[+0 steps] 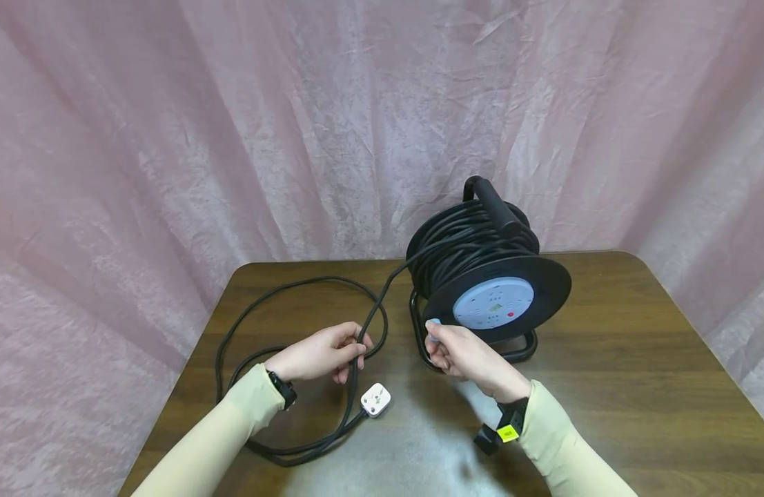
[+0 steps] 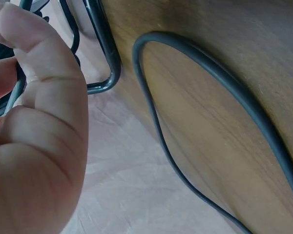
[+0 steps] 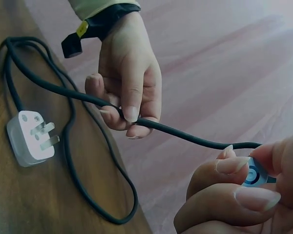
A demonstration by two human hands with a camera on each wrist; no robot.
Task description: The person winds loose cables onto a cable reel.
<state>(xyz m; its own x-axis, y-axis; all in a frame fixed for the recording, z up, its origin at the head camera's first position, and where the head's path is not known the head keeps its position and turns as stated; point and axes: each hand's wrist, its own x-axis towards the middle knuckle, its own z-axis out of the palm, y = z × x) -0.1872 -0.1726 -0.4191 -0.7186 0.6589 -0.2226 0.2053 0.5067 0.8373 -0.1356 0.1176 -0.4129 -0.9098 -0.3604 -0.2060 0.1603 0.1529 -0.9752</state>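
A black cable reel [image 1: 552,283] with a pale socket panel [image 1: 490,304] stands tilted at the back right. From its wound drum a black cable [image 1: 389,279] runs down to my left hand [image 1: 322,353], which pinches it between thumb and fingers, as the right wrist view also shows. My right hand [image 1: 471,355] is at the reel's front rim, its fingers curled around a small light-blue winding knob [image 3: 255,174]. Loose cable [image 2: 234,90] loops on the table around and below my left hand. The white plug [image 1: 376,400] lies between my hands, pins showing.
The reel rests on a black tubular stand [image 1: 521,355] with a carry handle [image 1: 495,207] on top. Everything sits on a brown wooden table [image 1: 642,359]. A pink curtain [image 1: 357,124] hangs right behind its far edge.
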